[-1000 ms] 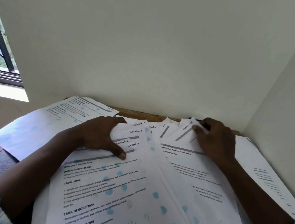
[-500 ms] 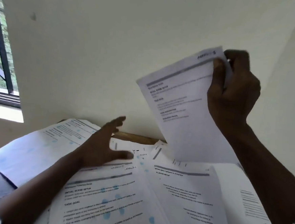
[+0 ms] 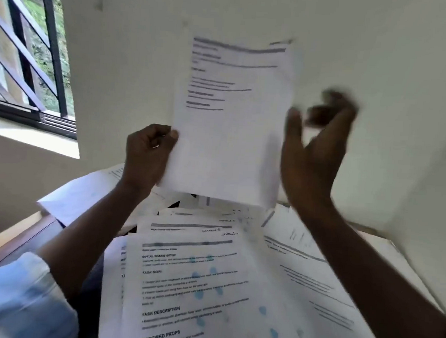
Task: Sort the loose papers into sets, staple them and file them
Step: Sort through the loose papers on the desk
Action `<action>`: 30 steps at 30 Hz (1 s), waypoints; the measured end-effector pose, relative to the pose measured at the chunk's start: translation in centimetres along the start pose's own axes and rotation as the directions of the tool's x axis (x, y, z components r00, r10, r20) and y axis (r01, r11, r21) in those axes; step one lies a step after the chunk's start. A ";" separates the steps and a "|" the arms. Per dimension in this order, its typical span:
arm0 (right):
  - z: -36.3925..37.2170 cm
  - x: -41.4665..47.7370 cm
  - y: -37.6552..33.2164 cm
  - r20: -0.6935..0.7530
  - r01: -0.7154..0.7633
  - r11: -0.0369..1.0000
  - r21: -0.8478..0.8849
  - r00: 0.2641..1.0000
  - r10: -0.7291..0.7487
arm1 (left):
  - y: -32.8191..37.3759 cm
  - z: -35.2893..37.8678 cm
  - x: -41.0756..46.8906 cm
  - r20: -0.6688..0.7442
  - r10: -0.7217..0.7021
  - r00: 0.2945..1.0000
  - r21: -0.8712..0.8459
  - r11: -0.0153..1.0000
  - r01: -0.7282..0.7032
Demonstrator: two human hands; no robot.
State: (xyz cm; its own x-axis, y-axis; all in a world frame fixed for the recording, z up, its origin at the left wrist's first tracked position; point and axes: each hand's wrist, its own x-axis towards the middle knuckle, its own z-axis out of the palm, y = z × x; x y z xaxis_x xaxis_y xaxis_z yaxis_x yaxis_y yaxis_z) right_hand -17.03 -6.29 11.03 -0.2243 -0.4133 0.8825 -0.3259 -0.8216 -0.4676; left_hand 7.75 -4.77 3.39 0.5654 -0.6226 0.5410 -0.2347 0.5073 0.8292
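Observation:
A single printed sheet [image 3: 233, 121] is held upright in the air in front of the wall. My left hand [image 3: 148, 155] pinches its lower left edge between thumb and curled fingers. My right hand [image 3: 314, 146] hovers just right of the sheet, blurred by motion, fingers loosely spread and holding nothing. Below both hands a loose pile of printed papers [image 3: 207, 287] covers the table, fanned and overlapping, several with blue spots and handwritten notes at the top.
The wooden table edge [image 3: 5, 245] shows at the lower left. White walls close in behind and on the right, forming a corner. A barred window [image 3: 26, 46] is at the upper left. More sheets [image 3: 328, 278] spread to the right.
The lifted sheet passed from my right hand to my left hand, which rose off the pile. My right hand let go and drew away to the right. The view tilted up.

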 end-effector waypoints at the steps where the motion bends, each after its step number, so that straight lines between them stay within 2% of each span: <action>1: -0.2 -3.1 1.1 0.203 -0.022 0.999 -0.037 0.979 0.029 | -1.0 -0.6 0.5 -0.033 0.011 0.999 0.063 0.998 -0.009; 3: -1.0 -8.7 2.7 0.548 -0.022 0.993 -0.115 0.832 0.082 | -2.7 -1.5 1.2 -0.092 0.039 0.995 0.179 0.984 -0.022; 4: -1.3 -11.0 3.5 0.644 0.008 0.987 -0.163 0.759 0.100 | -3.1 -1.7 1.3 -0.114 0.057 0.992 0.231 0.973 -0.030; 7: -1.6 -14.9 4.9 0.769 0.178 0.932 -0.317 0.624 0.142 | -3.6 -1.9 1.4 -0.139 0.099 0.985 0.343 0.938 -0.046; 9: -1.6 -15.9 5.4 0.820 0.287 0.893 -0.346 0.555 0.140 | -3.8 -1.9 1.3 -0.133 0.108 0.985 0.400 0.916 -0.046; 12: -1.3 -16.3 6.0 0.823 0.328 0.872 -0.364 0.552 0.136 | -4.1 -1.7 1.2 -0.123 0.114 0.986 0.452 0.891 -0.047; 17: -1.3 -16.4 6.3 0.799 0.267 0.894 -0.360 0.583 0.148 | -4.2 -2.0 1.3 -0.141 0.120 0.983 0.454 0.890 -0.044; 20: -1.3 -16.2 6.2 0.822 0.222 0.923 -0.314 0.550 0.147 | -4.3 -2.1 1.2 -0.158 0.130 0.979 0.458 0.888 -0.044; 26: -1.0 -15.8 5.9 0.845 0.290 0.905 -0.310 0.520 0.123 | -4.8 -2.3 1.0 -0.174 0.079 0.982 0.459 0.888 0.010; 30: -1.3 -16.1 6.6 0.813 0.174 0.954 -0.243 0.573 0.102 | -4.6 -2.3 1.0 -0.169 0.081 0.982 0.464 0.886 0.007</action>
State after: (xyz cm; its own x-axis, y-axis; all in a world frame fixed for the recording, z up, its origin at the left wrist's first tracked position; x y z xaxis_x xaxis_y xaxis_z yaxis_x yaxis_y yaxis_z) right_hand -16.75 -4.61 -6.33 0.5847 -0.6402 0.4982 -0.5734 -0.7606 -0.3044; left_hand 11.18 -6.40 -0.22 0.6701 -0.4697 0.5748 -0.5707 0.1690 0.8035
